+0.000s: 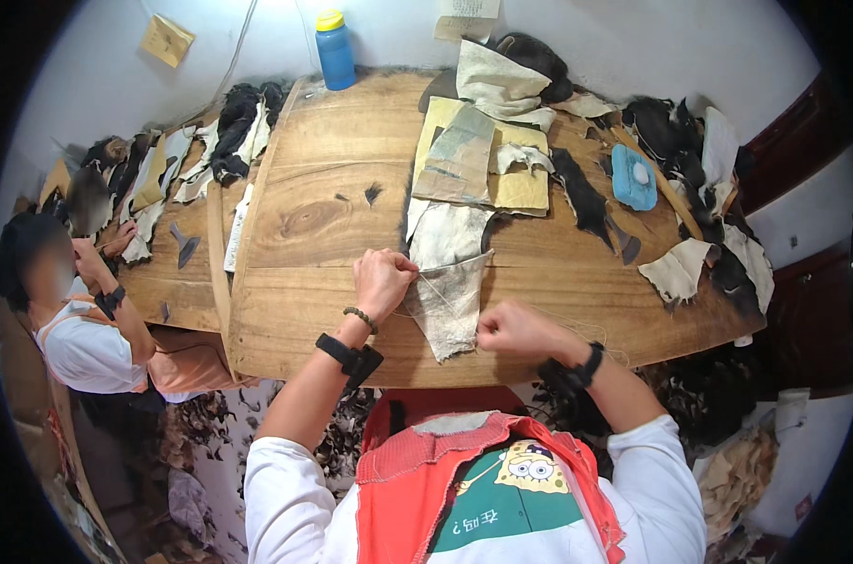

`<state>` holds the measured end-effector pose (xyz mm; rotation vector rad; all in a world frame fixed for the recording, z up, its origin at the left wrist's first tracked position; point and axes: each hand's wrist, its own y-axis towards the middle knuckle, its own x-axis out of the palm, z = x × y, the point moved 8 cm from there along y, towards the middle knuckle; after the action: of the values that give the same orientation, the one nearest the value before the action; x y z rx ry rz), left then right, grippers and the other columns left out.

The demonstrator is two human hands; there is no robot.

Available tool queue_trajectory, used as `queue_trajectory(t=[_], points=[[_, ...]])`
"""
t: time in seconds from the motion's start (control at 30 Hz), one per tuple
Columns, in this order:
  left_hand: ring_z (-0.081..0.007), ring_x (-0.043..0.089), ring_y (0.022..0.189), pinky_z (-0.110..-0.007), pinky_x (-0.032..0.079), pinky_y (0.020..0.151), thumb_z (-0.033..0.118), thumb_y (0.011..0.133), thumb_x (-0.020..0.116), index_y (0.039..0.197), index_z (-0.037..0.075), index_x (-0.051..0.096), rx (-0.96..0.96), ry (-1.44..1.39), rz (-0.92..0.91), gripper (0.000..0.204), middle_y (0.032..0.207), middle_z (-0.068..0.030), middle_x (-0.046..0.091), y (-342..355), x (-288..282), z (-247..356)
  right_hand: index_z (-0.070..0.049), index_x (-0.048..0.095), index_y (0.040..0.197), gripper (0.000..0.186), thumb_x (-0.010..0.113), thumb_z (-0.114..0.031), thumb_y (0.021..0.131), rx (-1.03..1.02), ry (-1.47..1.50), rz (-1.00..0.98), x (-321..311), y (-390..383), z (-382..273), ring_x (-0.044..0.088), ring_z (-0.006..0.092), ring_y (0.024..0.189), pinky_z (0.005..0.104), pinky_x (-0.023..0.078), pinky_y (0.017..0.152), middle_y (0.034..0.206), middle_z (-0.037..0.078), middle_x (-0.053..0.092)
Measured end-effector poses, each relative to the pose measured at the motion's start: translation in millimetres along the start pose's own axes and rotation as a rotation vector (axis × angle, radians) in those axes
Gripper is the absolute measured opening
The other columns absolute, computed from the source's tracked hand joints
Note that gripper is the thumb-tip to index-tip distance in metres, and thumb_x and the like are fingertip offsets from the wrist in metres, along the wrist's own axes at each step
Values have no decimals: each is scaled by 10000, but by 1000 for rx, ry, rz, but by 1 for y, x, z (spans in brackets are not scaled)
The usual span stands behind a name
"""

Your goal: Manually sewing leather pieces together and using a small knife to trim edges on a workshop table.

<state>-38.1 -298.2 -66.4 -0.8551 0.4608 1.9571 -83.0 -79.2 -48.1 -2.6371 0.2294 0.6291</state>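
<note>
A pale piece of hide point(445, 305) lies at the table's near edge, narrowing toward me, with dark fur showing along the left edge of the strip above it. My left hand point(382, 285) is closed in a pinch at its left edge. From those fingertips a thin pale thread point(436, 289) slants down across the hide. My right hand point(519, 329) is curled into a fist beside the lower right edge of the hide; what it grips, if anything, is hidden. Loose loops of thread lie on the wood near my right wrist.
Yellow paper patterns point(521, 193) and a grey-green sheet point(459, 155) lie beyond the hide. A blue box point(632, 177), fur scraps point(582, 197) and a flat blade point(624, 242) are at right. A blue bottle point(334, 52) stands far back. Another person point(88, 329) works at left.
</note>
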Motion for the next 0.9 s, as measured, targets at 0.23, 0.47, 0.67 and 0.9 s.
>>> queue_trajectory(t=[0.23, 0.47, 0.67, 0.9], points=[[-249, 685, 729, -354, 508, 717, 151, 736, 761, 788, 104, 807, 166, 36, 107, 84, 802, -105, 742, -6, -9, 12, -20, 628, 741, 283, 706, -265, 861, 154, -63, -191, 3, -86, -6, 542, 276, 556, 396, 418, 545, 634, 179, 557], [-241, 574, 970, -375, 347, 926, 209, 765, 757, 796, 160, 807, -52, -15, -75, 77, 869, -38, 736, 2, 5, -4, -56, 679, 794, 198, 668, -241, 863, 64, -414, 263, -39, -164, -33, 625, 365, 619, 457, 480, 587, 709, 181, 654], [-241, 581, 962, -372, 345, 921, 218, 752, 765, 791, 170, 808, 33, 3, 2, 75, 855, -28, 735, 0, 2, -1, -133, 750, 969, 271, 743, -353, 810, 108, -648, 319, -32, -180, -20, 684, 342, 736, 480, 517, 628, 771, 159, 692], [-238, 580, 944, -378, 346, 918, 230, 755, 760, 776, 175, 804, 16, 12, -19, 74, 853, -20, 732, 2, 6, -8, -115, 728, 975, 174, 635, -243, 902, -181, -665, 477, -16, -4, -63, 680, 293, 647, 415, 526, 585, 681, 127, 666]])
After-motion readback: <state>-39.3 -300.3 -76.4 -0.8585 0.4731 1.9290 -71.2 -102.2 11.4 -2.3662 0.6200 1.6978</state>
